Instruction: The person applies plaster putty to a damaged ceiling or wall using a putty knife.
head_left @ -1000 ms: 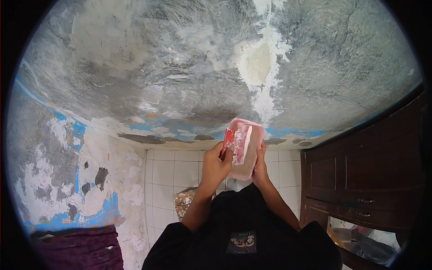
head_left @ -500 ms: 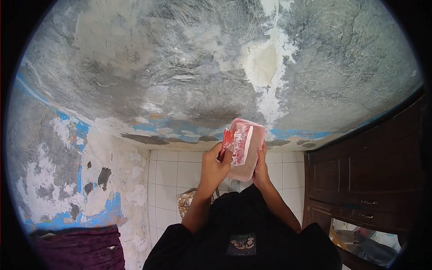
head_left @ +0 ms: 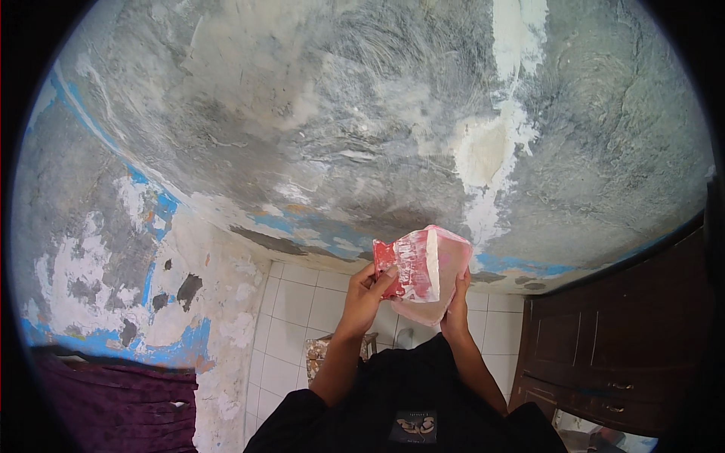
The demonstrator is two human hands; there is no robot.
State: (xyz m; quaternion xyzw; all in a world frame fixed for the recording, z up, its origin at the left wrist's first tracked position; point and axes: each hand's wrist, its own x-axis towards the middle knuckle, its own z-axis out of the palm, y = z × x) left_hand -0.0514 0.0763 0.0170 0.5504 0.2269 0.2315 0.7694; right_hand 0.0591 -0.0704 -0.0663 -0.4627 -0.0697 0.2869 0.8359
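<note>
A wide red putty knife [head_left: 406, 268], smeared with white, is in my left hand [head_left: 364, 296], thumb on its face and fingers behind. Along the blade's right edge runs a thick strip of white putty [head_left: 433, 264]. My right hand [head_left: 456, 308] grips a shallow pink plastic tub [head_left: 455, 257] by its right side. The blade lies over the tub's left part and hides some of its inside; whether they touch I cannot tell. In front of me rises a grey wall [head_left: 362, 136] with a white putty strip and a cream patch [head_left: 485, 153].
Dark wooden cabinet [head_left: 589, 332] stands to the right. On the left, a peeling wall [head_left: 174, 302] with blue paint remnants meets a purple cloth [head_left: 113, 400]. Below are white floor tiles [head_left: 291, 302] and a paint-spattered stool [head_left: 317, 355] by my left forearm.
The putty knife has turned so its broad face shows more fully over the tub. My view has shifted, so the wall patch and both hands sit lower and the patch farther right.
</note>
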